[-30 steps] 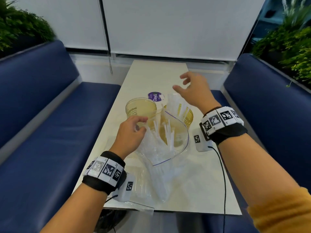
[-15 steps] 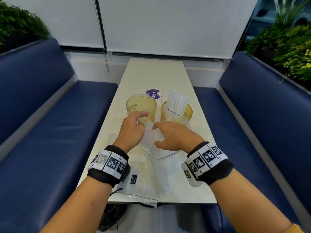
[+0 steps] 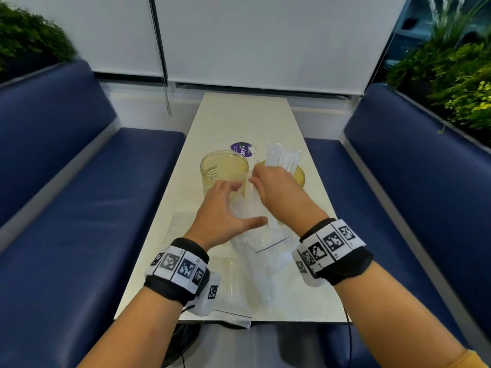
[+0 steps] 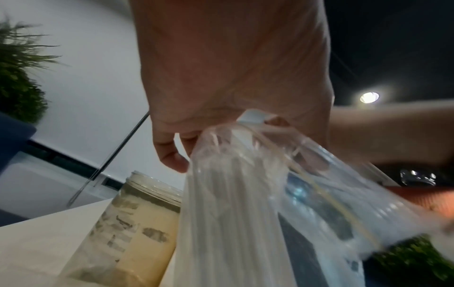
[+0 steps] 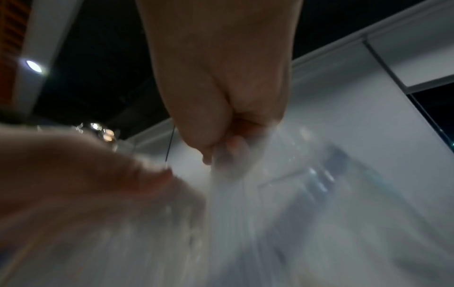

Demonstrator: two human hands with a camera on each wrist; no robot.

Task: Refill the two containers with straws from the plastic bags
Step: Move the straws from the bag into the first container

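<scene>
Both hands are over the middle of the pale surface (image 3: 247,120), close together. The right hand (image 3: 276,192) has its grip closed on a bunch of clear wrapped straws (image 3: 252,208), fingers curled round their tops; the bunch rises out of the open plastic bag (image 3: 265,251) with the blue zip line, which lies below and between the 2 wrists. The left hand (image 3: 223,216) sits just beside it with thumb spread toward the bag and fingers loosely bent. The left wrist view shows those fingers (image 4: 169,153) against the bag's edge, though I cannot tell whether they pinch it. Just beyond the hands stand 2 yellowish containers: the left container (image 3: 224,168) looks bare inside, while the right container (image 3: 299,173), partly behind the right hand, already has straws standing in it (image 3: 283,155). A second bag (image 3: 231,288) lies flat near the surface's front edge.
</scene>
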